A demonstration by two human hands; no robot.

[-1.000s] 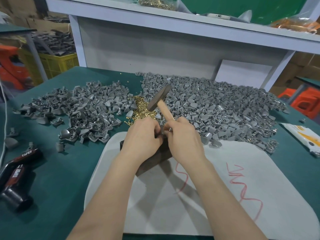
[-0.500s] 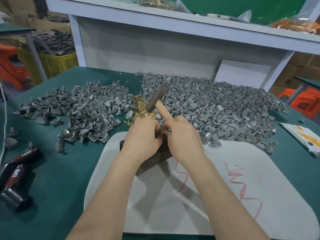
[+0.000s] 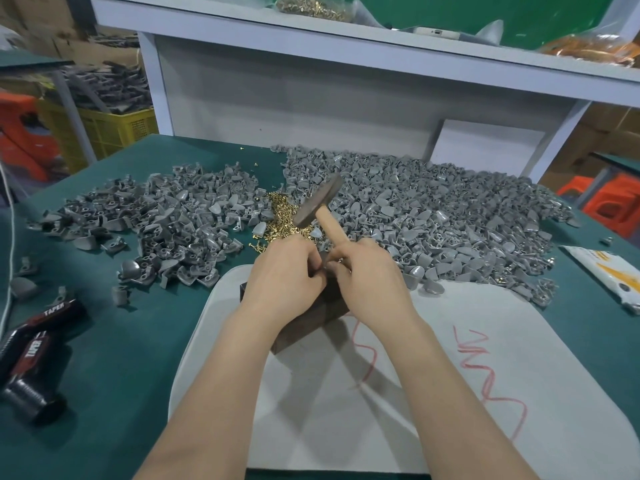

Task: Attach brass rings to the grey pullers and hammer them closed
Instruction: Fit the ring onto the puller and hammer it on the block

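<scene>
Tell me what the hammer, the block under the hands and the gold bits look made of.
Hammer: dull dark head, likely steel; pale tan handle, wood. Block: dark brown, matte, sharp-edged, probably wood, though metal is possible. Gold bits: shiny yellow metal, brass by the look.

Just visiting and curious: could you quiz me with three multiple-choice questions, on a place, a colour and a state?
1. The heap of brass rings lies: A between the two heaps of grey plastic pullers; B on the floor; C in a crate.
2. The scribbles on the white rounded mat are: A blue; B red; C black.
3. The dark-headed wooden-handled hammer is: A lying flat; B hanging up; C gripped by the right hand.
Answers: A, grey heaps flank it; B, red lines show; C, the hand wraps its handle.
</scene>
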